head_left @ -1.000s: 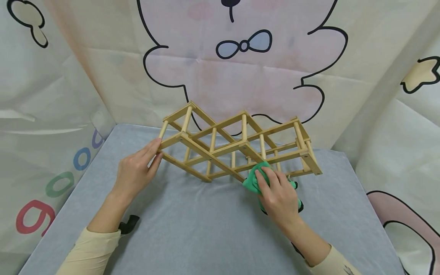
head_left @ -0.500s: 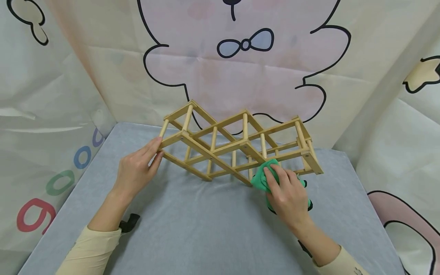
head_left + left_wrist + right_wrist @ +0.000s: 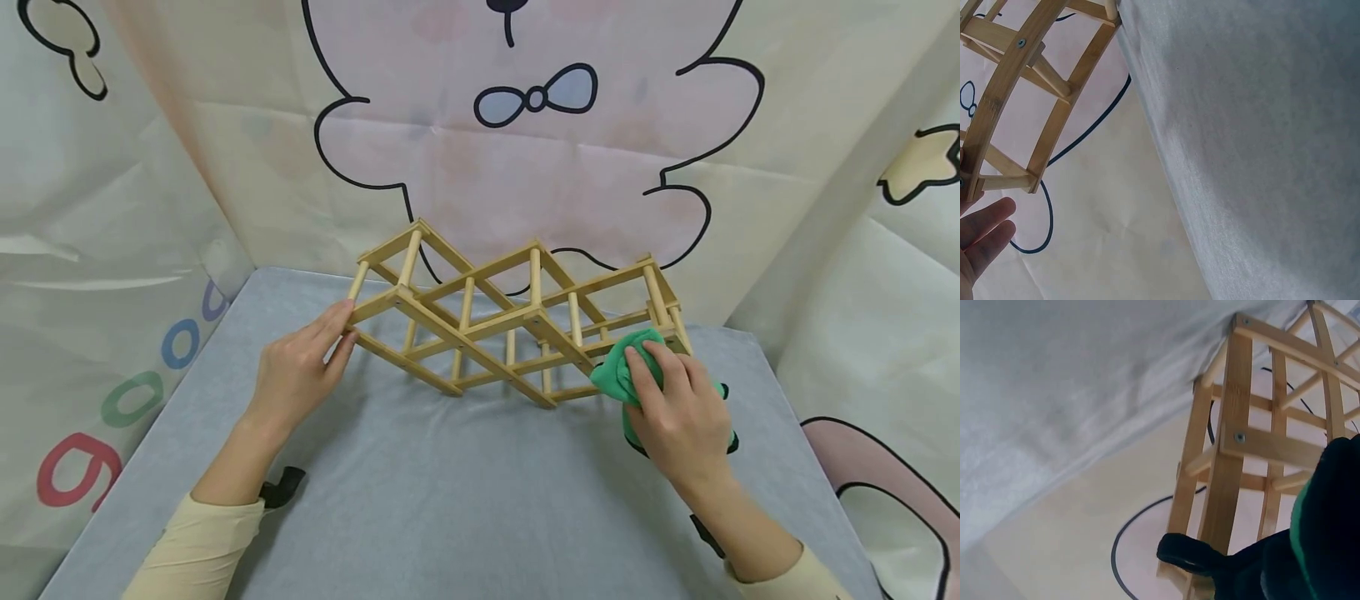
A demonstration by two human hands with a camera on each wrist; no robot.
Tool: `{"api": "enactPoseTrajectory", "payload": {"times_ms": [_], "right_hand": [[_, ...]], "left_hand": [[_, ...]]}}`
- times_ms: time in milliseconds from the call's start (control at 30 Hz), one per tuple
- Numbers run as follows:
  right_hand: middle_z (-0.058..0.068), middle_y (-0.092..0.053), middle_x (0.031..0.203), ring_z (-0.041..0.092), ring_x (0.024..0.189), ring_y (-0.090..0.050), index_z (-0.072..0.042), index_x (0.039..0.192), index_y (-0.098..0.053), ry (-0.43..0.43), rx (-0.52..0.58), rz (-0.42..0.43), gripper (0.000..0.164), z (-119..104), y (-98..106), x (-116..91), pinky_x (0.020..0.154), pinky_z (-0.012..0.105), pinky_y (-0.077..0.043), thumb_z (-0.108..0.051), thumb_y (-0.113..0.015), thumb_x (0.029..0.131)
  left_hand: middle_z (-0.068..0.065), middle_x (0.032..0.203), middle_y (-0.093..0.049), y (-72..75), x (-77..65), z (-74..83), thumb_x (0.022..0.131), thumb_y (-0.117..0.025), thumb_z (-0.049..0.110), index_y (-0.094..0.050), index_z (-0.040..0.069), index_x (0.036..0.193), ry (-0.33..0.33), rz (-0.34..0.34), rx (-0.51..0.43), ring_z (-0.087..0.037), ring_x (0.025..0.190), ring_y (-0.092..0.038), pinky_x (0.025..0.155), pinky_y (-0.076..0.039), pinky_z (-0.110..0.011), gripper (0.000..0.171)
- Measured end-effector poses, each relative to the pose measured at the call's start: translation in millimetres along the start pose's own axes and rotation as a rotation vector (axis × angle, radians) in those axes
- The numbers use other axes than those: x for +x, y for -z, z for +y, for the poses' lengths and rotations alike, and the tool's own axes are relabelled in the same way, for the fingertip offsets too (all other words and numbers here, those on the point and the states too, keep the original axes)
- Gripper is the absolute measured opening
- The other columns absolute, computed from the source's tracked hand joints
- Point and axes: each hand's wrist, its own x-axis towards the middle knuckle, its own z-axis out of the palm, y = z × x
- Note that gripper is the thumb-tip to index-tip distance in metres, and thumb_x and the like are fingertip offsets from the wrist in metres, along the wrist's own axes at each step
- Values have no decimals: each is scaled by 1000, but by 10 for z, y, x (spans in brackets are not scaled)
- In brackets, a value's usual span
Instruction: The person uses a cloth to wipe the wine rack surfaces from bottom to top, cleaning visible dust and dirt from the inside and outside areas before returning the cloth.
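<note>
The wooden rack (image 3: pixel 463 342) stands on the bench (image 3: pixel 465 500), near the back wall (image 3: pixel 525 175), its slats crossing in a zigzag and round rods running between them. Screw heads show in its slats in both wrist views.

The left hand (image 3: pixel 296 371) pinches the rack's left end between thumb and fingers. In the left wrist view, two of its fingertips show just beside that end.

The right hand (image 3: pixel 682 417) grips a green cloth (image 3: pixel 617 377) with bent fingers, bunching it over the front of the rack near its right end. The cloth has black edging, and part of it hangs below the hand. In the right wrist view it looks mostly dark and covers some of the slats.

Pale sleeves (image 3: pixel 198 542) cover both forearms, and a black piece (image 3: pixel 283 487) sticks out beside the left wrist. The bench has a grey-blue cover; the back wall carries a large pink figure with a blue bow (image 3: pixel 536 97).
</note>
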Motion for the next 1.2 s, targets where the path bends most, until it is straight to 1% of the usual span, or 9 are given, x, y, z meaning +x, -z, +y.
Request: {"api": "enactPoseTrajectory", "payload": {"times_ms": [133, 233, 400, 533, 667, 800, 1000, 1100, 1200], "right_hand": [[26, -72, 108, 49, 78, -64, 3, 111, -77, -3, -36, 54, 23, 21, 55, 60, 60, 58, -58, 3, -67, 90], [26, -72, 105, 49, 76, -63, 3, 108, -77, -8, -44, 88, 23, 21, 75, 91, 59, 58, -58, 4, -69, 87], [26, -72, 105, 50, 77, -63, 2, 106, -77, -40, -39, 117, 22, 27, 87, 108, 60, 60, -57, 5, -72, 85], [25, -72, 105, 50, 79, -64, 1, 104, -77, -69, -48, 125, 22, 49, 89, 61, 60, 61, -56, 5, -73, 83], [26, -72, 105, 51, 80, -64, 2, 105, -77, -99, -50, 109, 24, 89, 106, -66, 60, 63, -56, 5, -72, 82], [28, -71, 106, 52, 81, -64, 3, 108, -78, -131, -45, 72, 25, 146, 126, -251, 62, 65, -56, 3, -70, 83], [28, -71, 107, 53, 80, -64, 3, 108, -78, -161, -49, 23, 21, 262, 145, -550, 63, 66, -55, -4, -65, 92], [28, -71, 109, 54, 82, -64, 3, 110, -77, -176, -46, -24, 24, 336, 171, -696, 64, 66, -55, -8, -61, 96], [29, -70, 111, 55, 83, -63, 3, 112, -76, -192, -43, -73, 27, 409, 209, -821, 64, 67, -55, -10, -59, 97]], "left_hand": [[-14, 129, -72, 0, 4, -3, 87, -80, 3, -69, 2, 136, -4, -6, 2, -41, 86, -76, 48, -55, -53, 51], [-15, 128, -72, 3, 4, -8, 87, -80, 3, -69, 2, 137, -4, -10, 4, -41, 85, -76, 47, -55, -53, 51], [-15, 128, -72, 4, -1, -13, 86, -81, 3, -69, 2, 137, -3, -6, 7, -41, 82, -76, 45, -54, -51, 52], [-15, 128, -72, 4, -3, -15, 86, -81, 3, -69, 2, 136, 0, -6, 6, -41, 83, -76, 46, -54, -51, 52], [-15, 128, -72, 1, -4, -15, 86, -81, 3, -69, 2, 136, 0, -15, 5, -41, 85, -76, 47, -55, -52, 51], [-16, 129, -72, -4, -6, -15, 87, -81, 3, -69, 1, 136, 1, -19, 0, -41, 85, -76, 46, -55, -52, 51], [-15, 129, -71, -18, -4, -11, 87, -80, 3, -68, 2, 137, 2, -13, -8, -41, 84, -76, 46, -54, -52, 52], [-15, 130, -71, -25, -7, -13, 86, -80, 3, -68, 2, 137, 3, -12, -9, -41, 85, -76, 46, -54, -52, 52], [-15, 130, -71, -9, -4, -13, 86, -81, 3, -68, 2, 138, 0, -12, -6, -41, 84, -76, 45, -54, -52, 53]]}}
